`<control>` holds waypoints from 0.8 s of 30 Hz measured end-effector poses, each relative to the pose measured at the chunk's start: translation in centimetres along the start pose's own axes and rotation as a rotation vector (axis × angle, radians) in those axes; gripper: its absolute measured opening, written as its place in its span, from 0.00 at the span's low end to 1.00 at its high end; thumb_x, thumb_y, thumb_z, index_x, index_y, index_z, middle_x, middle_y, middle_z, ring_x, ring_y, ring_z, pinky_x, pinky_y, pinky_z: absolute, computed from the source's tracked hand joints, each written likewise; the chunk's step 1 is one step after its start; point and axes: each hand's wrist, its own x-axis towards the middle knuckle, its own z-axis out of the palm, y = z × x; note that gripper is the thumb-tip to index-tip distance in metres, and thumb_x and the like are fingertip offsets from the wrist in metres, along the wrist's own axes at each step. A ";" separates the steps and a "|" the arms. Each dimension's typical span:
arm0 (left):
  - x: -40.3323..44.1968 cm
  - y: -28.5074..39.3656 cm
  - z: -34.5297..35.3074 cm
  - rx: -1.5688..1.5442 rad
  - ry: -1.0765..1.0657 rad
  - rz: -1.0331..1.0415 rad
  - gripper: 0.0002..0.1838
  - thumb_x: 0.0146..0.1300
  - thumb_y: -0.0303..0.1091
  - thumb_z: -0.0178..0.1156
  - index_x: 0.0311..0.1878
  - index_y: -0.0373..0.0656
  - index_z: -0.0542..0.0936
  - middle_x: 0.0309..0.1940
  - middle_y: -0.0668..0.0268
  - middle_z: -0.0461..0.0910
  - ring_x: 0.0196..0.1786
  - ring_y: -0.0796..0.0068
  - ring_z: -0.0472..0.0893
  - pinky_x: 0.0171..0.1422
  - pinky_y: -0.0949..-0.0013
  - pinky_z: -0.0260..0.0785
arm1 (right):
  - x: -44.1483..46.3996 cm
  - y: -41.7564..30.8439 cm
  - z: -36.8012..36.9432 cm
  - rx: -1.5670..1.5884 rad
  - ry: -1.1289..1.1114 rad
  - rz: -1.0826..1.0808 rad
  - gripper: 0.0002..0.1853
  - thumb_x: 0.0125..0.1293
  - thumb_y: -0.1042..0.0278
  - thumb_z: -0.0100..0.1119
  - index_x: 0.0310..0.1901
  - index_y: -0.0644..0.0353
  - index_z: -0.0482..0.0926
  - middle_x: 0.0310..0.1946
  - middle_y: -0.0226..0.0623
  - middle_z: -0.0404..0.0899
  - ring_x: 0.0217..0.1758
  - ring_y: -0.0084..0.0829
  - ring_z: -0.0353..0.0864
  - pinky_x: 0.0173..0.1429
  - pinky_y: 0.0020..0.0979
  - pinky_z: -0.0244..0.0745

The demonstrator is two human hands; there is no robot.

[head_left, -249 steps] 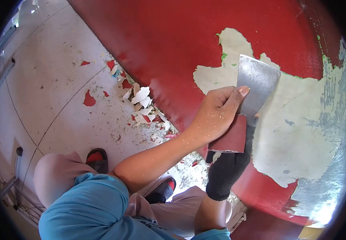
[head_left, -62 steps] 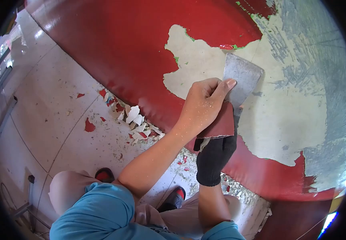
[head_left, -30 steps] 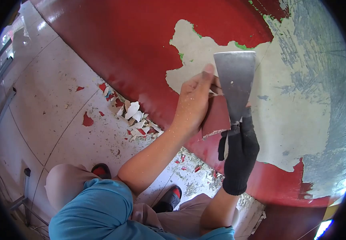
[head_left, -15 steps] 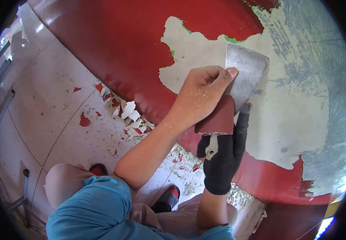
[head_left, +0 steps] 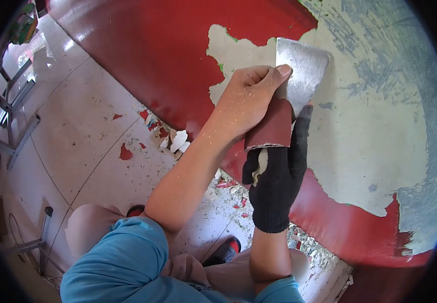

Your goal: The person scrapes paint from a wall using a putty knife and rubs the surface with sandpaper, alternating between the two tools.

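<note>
My left hand (head_left: 248,98) is bare and dusted with pale specks. Its thumb presses on the face of a wide metal scraper (head_left: 303,68), and a folded piece of reddish-brown sandpaper (head_left: 271,127) is held under its palm. In a black knitted glove, my right hand (head_left: 275,187) grips the scraper's pale handle, an index finger stretched along the blade's side. Behind the blade is a red wall (head_left: 152,55) with a large pale, stripped patch (head_left: 365,146) edged by torn red paint.
Paint flakes (head_left: 179,140) and crumbs lie on the tiled floor (head_left: 87,116) along the wall's foot. Metal frame legs (head_left: 24,139) stand at the left. My knees and shoes are below my arms.
Compared with half a second ago, both hands and the scraper appear higher in view, and the camera view has shifted. One second ago my left thumb was off the blade; now it presses on it.
</note>
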 end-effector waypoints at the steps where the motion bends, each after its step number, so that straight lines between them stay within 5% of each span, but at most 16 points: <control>1: -0.2 0.1 0.1 -0.067 -0.014 -0.021 0.21 0.67 0.47 0.55 0.39 0.34 0.79 0.28 0.67 0.80 0.29 0.85 0.75 0.34 0.78 0.69 | -0.3 0.0 -0.3 0.005 0.002 0.009 0.33 0.63 0.77 0.42 0.71 0.58 0.50 0.54 0.43 0.72 0.28 0.20 0.76 0.26 0.19 0.71; 3: -0.7 -0.1 0.4 0.007 0.019 -0.003 0.21 0.67 0.47 0.55 0.40 0.33 0.80 0.29 0.68 0.80 0.29 0.85 0.75 0.35 0.78 0.68 | -0.6 -0.2 -0.6 -0.022 -0.029 0.056 0.36 0.63 0.80 0.42 0.73 0.54 0.45 0.46 0.36 0.74 0.21 0.14 0.68 0.20 0.17 0.63; 12: -0.6 -0.4 0.2 -0.065 0.012 -0.033 0.21 0.66 0.47 0.56 0.37 0.34 0.80 0.28 0.68 0.80 0.28 0.86 0.73 0.33 0.79 0.67 | -0.4 0.2 0.1 -0.038 -0.005 -0.003 0.34 0.64 0.75 0.43 0.72 0.58 0.46 0.39 0.33 0.75 0.22 0.13 0.68 0.21 0.16 0.63; 15: -1.0 -0.6 0.5 -0.019 0.079 -0.056 0.22 0.66 0.48 0.56 0.37 0.34 0.80 0.28 0.68 0.79 0.27 0.86 0.73 0.33 0.78 0.67 | -1.2 0.4 0.3 -0.055 0.021 -0.008 0.32 0.63 0.76 0.42 0.71 0.60 0.51 0.51 0.40 0.74 0.25 0.18 0.74 0.25 0.18 0.69; 24: -1.0 -0.7 0.0 0.025 0.086 -0.048 0.22 0.66 0.48 0.56 0.38 0.33 0.80 0.29 0.67 0.80 0.30 0.84 0.75 0.37 0.78 0.68 | -1.0 1.2 0.4 -0.068 0.025 -0.018 0.33 0.65 0.73 0.45 0.72 0.58 0.48 0.44 0.37 0.75 0.21 0.13 0.67 0.22 0.17 0.63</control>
